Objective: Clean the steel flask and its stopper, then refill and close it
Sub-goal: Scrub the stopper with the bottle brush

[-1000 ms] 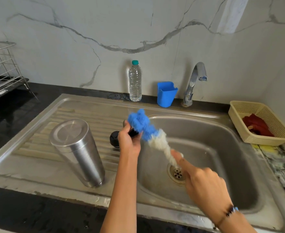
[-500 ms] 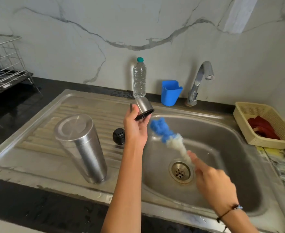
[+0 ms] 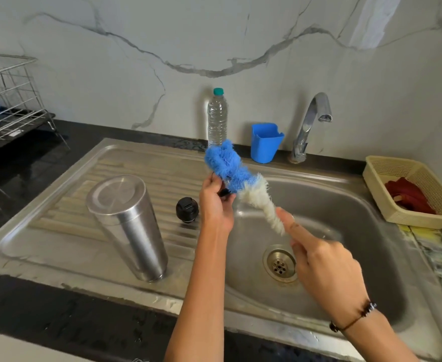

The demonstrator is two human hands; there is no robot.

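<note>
The steel flask point(image 3: 128, 226) stands upside down on the ribbed drainboard, left of my hands. Its black stopper point(image 3: 186, 208) sits on the drainboard between the flask and my left hand. My left hand point(image 3: 216, 205) grips a small dark-rimmed cap, of which only an edge point(image 3: 224, 192) shows. The blue end of a fluffy blue-and-white bottle brush point(image 3: 226, 165) presses against that cap. My right hand point(image 3: 324, 267) grips the brush's handle over the basin, index finger stretched along it.
The sink basin point(image 3: 332, 194) with its drain point(image 3: 280, 263) lies below my right hand. A water bottle point(image 3: 217, 118), a blue cup point(image 3: 265, 142) and the tap point(image 3: 311, 121) line the back wall. A yellow basket point(image 3: 397, 168) sits right, a wire rack point(image 3: 8, 108) far left.
Half a second ago the brush was clear of the steel cap, which showed in my left hand. Now the blue head is up against the cap and hides it.
</note>
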